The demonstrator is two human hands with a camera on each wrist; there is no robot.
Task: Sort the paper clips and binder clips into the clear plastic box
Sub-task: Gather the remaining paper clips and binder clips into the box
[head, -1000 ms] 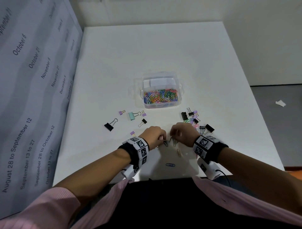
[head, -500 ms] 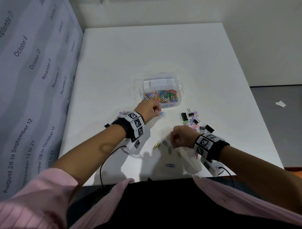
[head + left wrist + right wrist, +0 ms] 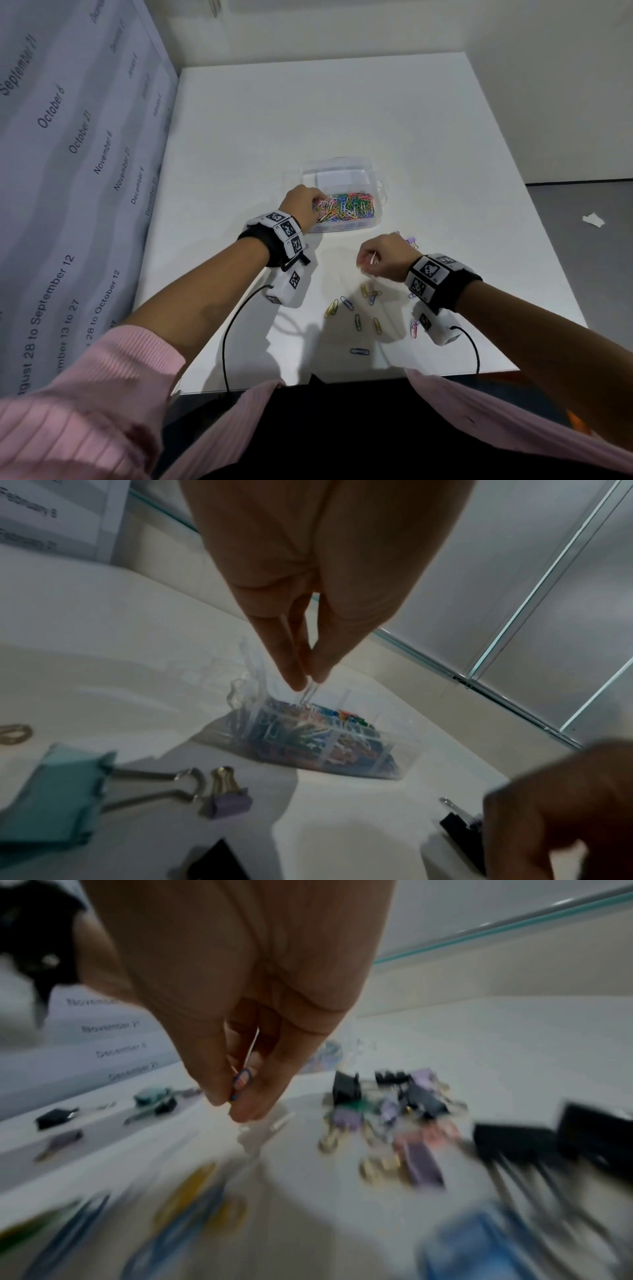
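Observation:
The clear plastic box [image 3: 342, 161] sits mid-table, its near compartment full of coloured paper clips [image 3: 346, 209]. My left hand [image 3: 313, 202] hovers over the box's left end. In the left wrist view its fingertips [image 3: 298, 680] pinch a pale paper clip [image 3: 308, 695] just above the box [image 3: 387, 761]. My right hand [image 3: 366, 262] is lifted nearer me, pinching a few paper clips, one of them blue [image 3: 243, 1080]. Several loose paper clips [image 3: 356, 308] lie beneath it. A pile of binder clips [image 3: 411, 1110] lies to its right.
A teal binder clip [image 3: 51, 791] and a small purple one [image 3: 229, 802] lie left of the box. A panel printed with dates [image 3: 68, 171] walls the table's left side. The table's right edge drops to a grey floor [image 3: 582, 274]. Cables [image 3: 224, 342] trail from both wrists.
My left hand has carried its clip from the table's front up to the box's left end. My right hand has lifted off the table with clips pinched in it.

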